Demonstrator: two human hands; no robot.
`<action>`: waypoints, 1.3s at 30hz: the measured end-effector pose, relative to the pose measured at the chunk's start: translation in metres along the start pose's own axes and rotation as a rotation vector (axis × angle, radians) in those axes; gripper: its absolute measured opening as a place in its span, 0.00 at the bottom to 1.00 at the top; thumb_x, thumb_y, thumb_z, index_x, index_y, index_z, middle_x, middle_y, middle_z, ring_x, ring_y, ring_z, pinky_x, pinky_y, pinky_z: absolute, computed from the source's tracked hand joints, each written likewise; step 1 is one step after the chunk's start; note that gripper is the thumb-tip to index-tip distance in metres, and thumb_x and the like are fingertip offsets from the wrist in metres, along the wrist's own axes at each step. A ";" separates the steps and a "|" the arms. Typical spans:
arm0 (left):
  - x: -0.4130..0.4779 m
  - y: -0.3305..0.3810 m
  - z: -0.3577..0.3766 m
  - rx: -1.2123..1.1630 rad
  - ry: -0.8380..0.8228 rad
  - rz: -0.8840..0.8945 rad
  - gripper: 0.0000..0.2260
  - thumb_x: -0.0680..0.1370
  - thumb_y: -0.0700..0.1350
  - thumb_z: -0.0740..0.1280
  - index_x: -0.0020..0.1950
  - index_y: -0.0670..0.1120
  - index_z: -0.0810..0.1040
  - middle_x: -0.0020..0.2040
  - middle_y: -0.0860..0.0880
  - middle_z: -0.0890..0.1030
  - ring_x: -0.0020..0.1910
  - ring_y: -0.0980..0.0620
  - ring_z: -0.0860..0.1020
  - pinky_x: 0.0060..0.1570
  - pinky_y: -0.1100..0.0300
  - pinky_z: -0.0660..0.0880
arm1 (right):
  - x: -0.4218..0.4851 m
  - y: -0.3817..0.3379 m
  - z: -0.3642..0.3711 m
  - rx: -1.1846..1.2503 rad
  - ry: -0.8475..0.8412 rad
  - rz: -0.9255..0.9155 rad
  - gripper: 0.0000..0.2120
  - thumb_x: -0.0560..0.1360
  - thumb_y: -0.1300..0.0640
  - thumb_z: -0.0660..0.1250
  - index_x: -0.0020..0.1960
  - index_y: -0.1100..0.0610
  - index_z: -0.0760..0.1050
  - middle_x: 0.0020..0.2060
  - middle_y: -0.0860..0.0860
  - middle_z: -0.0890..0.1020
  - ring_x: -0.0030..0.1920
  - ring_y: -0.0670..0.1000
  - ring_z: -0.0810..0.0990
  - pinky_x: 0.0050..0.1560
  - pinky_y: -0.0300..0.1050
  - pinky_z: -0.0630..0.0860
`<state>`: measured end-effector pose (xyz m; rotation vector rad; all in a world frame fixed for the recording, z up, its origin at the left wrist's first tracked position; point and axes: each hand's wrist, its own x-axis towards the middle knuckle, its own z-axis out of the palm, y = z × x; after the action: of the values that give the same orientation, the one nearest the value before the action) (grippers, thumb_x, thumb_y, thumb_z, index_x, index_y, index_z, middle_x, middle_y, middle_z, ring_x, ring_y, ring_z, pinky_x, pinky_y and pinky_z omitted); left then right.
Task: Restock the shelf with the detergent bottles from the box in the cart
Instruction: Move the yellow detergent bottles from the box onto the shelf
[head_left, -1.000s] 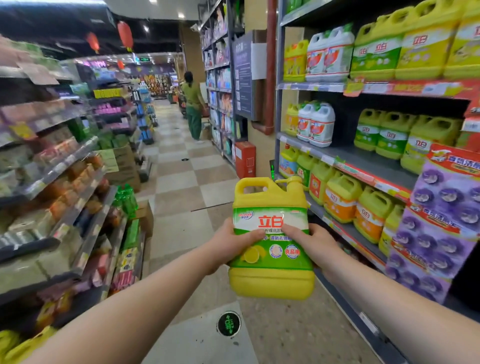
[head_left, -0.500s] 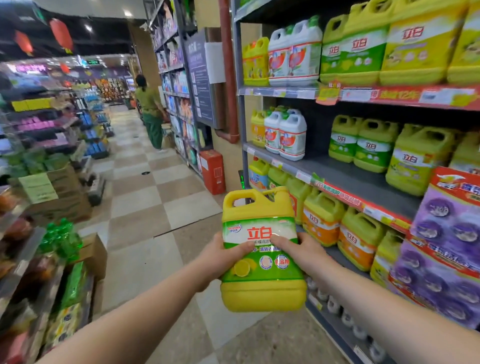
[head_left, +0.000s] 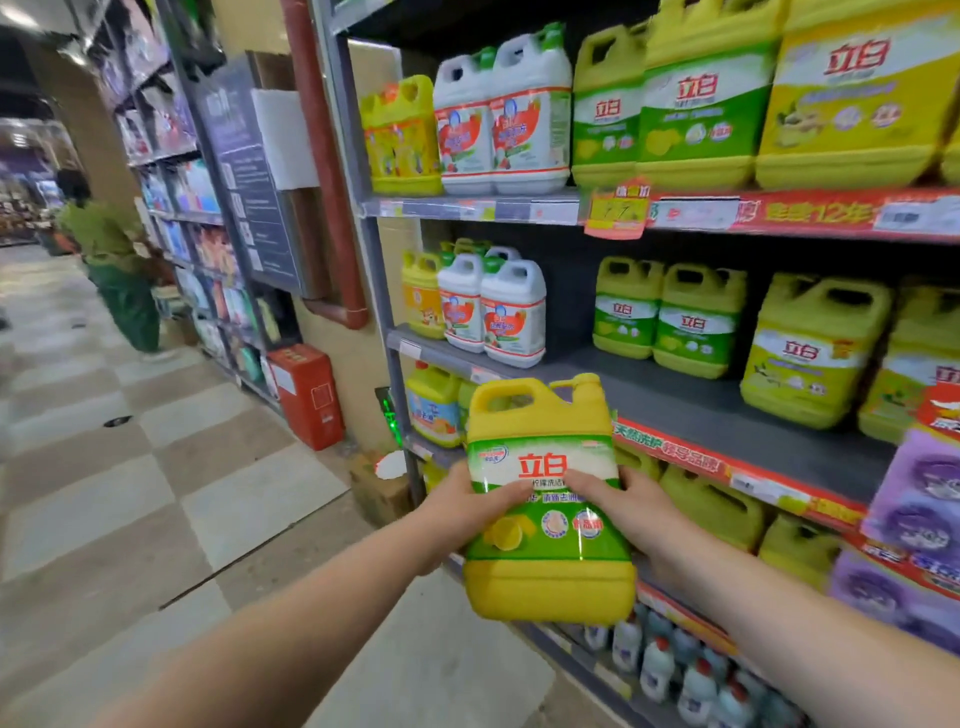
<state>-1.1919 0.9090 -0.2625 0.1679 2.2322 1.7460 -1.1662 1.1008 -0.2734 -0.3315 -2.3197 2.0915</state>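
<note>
Head view, supermarket aisle, grey metal shelf unit on the right side.

Yellow plastic detergent jug with a moulded top handle, yellow cap and green-and-white label is held upright in the air in front of the shelf unit, at about the level of the middle shelf's front edge. It touches no shelf board.

Left hand: pressed against the jug's left side, fingers curled round onto the label, thumb on the front of the label. Right hand: pressed against the jug's right side, fingertips lying on the front label just under the red characters. Both hands grip the jug between them; both forearms reach in from the bottom of the view.

Middle shelf: a bare stretch of grey board directly behind and to the right of the held jug. On its left stand white jugs with red-and-white labels; further back, two small lime-green jugs; to the right, larger lime-green jugs with yellow labels.

Top shelf: full row of white, yellow and lime-green jugs. Lower shelf: lime-green jugs partly hidden behind the right hand and forearm. Bottom row: small clear bottles with coloured caps, blurred.

Purple packaged goods hang at the right edge.

Checkered tile floor on the left; a person in green clothes stands far down the aisle. A red box sits at the foot of the wall.
</note>
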 end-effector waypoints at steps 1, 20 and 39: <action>0.017 0.001 -0.006 0.002 -0.026 0.006 0.23 0.71 0.51 0.73 0.63 0.50 0.73 0.57 0.50 0.82 0.52 0.52 0.81 0.52 0.55 0.79 | 0.010 -0.002 0.003 0.017 0.029 0.005 0.21 0.65 0.46 0.76 0.53 0.53 0.75 0.47 0.54 0.84 0.46 0.55 0.84 0.52 0.53 0.80; 0.298 0.046 0.020 -0.001 -0.197 0.072 0.23 0.70 0.49 0.75 0.62 0.49 0.74 0.55 0.49 0.82 0.53 0.50 0.81 0.57 0.51 0.77 | 0.240 -0.035 -0.065 -0.126 0.263 -0.016 0.18 0.68 0.48 0.75 0.52 0.54 0.74 0.46 0.50 0.82 0.41 0.46 0.82 0.36 0.37 0.80; 0.482 0.094 0.063 0.278 -0.092 0.212 0.28 0.66 0.39 0.77 0.63 0.39 0.70 0.59 0.44 0.79 0.57 0.47 0.78 0.57 0.53 0.75 | 0.390 -0.034 -0.125 -0.279 0.432 -0.102 0.26 0.68 0.57 0.76 0.62 0.57 0.69 0.59 0.56 0.78 0.54 0.51 0.76 0.51 0.42 0.70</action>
<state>-1.6379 1.1231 -0.2638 0.5526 2.4536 1.4796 -1.5351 1.2818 -0.2805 -0.5859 -2.2940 1.4676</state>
